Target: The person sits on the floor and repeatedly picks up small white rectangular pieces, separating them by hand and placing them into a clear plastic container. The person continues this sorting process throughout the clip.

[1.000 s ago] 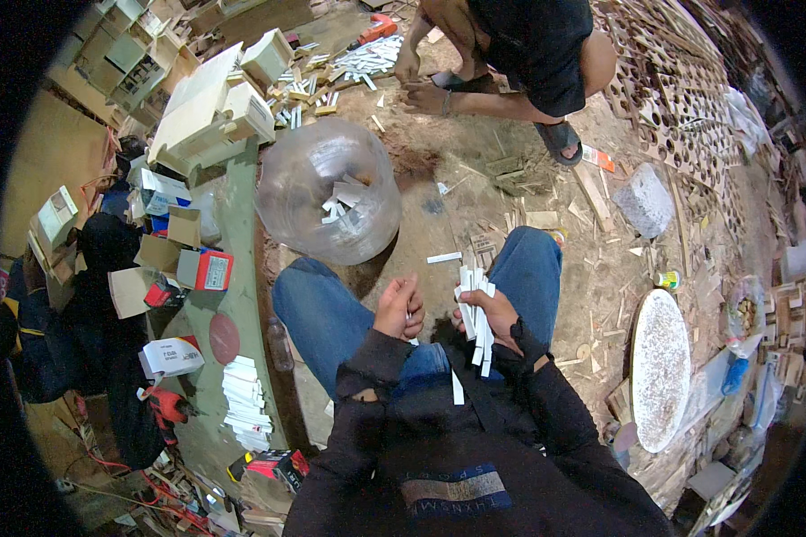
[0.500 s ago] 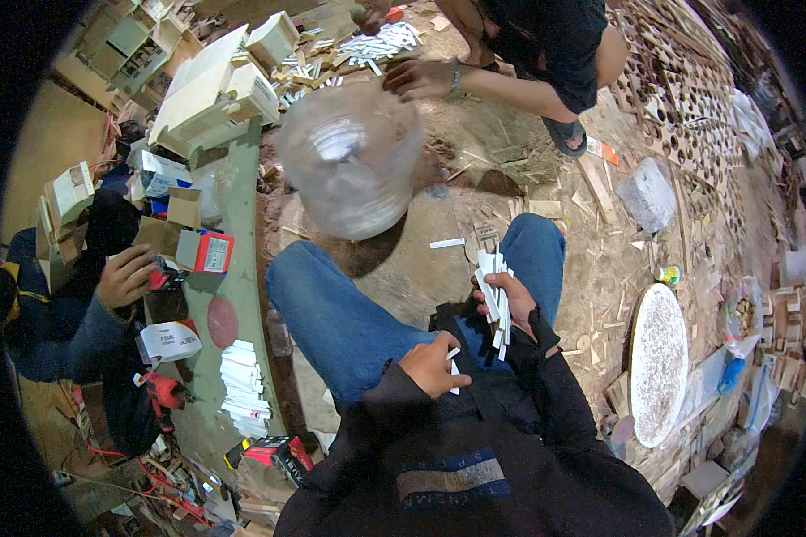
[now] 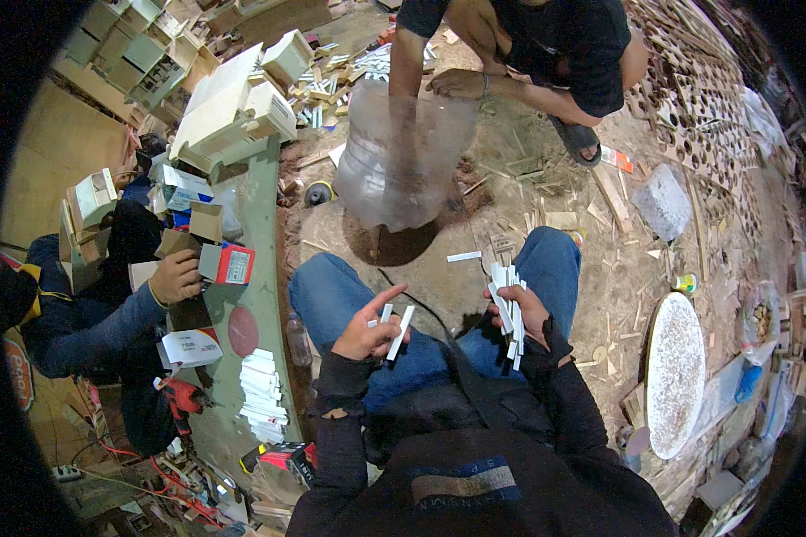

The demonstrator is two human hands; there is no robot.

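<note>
with 12 o'clock taken at the far edge of the view, two white strips (image 3: 400,333) were clamped in the bent fingers of the left hand (image 3: 361,337), while its forefinger (image 3: 387,297) was stretched out freely towards 1 to 2 o'clock. the more exposed strip was tilted along a 1-to-7 line; the other was partly hidden by the fingers. directly at 3 o'clock from them, across a gap above the lap, a bundle of white strips (image 3: 508,322) was gripped by the closed fingers of the right hand (image 3: 533,315). its long axis was aligned close to 12-to-6, leaned slightly to 11-to-5, so the held strips and the bundle were set at a shallow angle to each other, not parallel. how many strips were bundled could not be told.

beyond both hands, a lone white strip (image 3: 465,256) was seen lying on the floor (image 3: 488,210) between the knees, at 2 o'clock from the left hand and at 10 to 11 from the right, by which it was more nearly approached. it was laid almost along 9-to-3, crosswise to the bundle.

farther out, at 8 o'clock from the left hand, a stack of white strips (image 3: 262,398) was spread on the green table (image 3: 255,201). towards 12 to 1, a translucent plastic vessel (image 3: 448,143) was placed, with a co-worker's hand (image 3: 458,84) held near its far rim.
</note>
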